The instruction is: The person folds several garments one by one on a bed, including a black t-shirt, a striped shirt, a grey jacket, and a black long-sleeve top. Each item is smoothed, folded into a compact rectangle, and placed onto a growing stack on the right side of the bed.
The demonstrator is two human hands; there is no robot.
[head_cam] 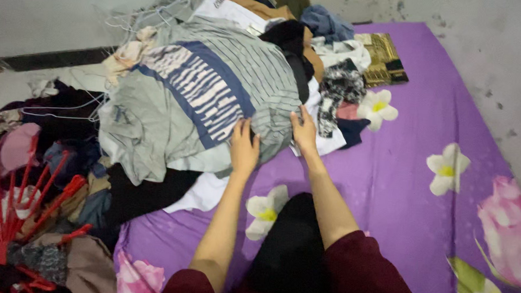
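Both hands' fingers (301,114) under striped shirt (216,81)

Both bare arms stretched forward, left hand (244,147) flat, right hand (304,131) flat, fingers extended, palms down

I have a single view, from the camera worn on the person's head. It looks forward and steeply down along both forearms, close to the left hand (244,147) and right hand (305,131). It faces across the bed (398,180) toward the clothes pile (204,92), with the wall (45,17) behind.
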